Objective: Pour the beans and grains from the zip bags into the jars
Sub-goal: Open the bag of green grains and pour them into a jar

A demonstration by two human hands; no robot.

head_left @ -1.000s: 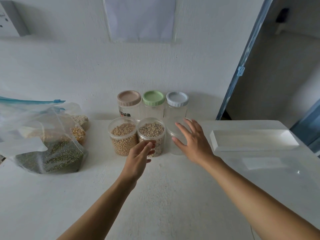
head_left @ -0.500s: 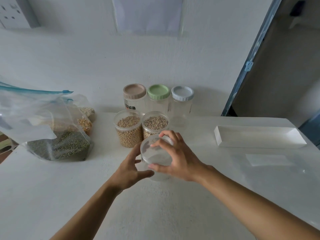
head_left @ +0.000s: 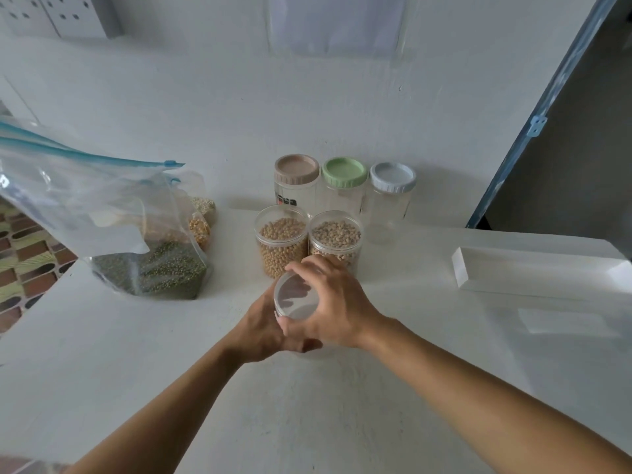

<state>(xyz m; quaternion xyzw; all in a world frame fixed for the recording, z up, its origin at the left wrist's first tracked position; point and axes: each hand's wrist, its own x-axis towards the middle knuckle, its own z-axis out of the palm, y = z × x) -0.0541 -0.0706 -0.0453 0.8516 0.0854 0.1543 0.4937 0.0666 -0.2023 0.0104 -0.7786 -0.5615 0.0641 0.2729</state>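
Observation:
An empty clear jar with a clear lid [head_left: 295, 297] stands on the white table [head_left: 136, 371] in front of me. My right hand [head_left: 337, 302] curls over its lid from the right, and my left hand [head_left: 261, 328] grips its side from the left. Behind it stand a jar of tan beans [head_left: 281, 242] and a jar of pale speckled beans [head_left: 336, 239]. At the left a large clear zip bag [head_left: 85, 206] holds smaller bags of green beans [head_left: 154, 271], yellow corn [head_left: 199, 229] and pale grains.
Three empty jars with a pink lid [head_left: 296, 169], a green lid [head_left: 344, 172] and a grey-white lid [head_left: 393, 177] stand against the wall. A white rectangular tray [head_left: 533, 271] lies at the right. The table's left edge drops to a patterned floor [head_left: 24, 265].
My right hand took the empty jar from beside the filled jars and drew it toward me. My left hand closed on its side.

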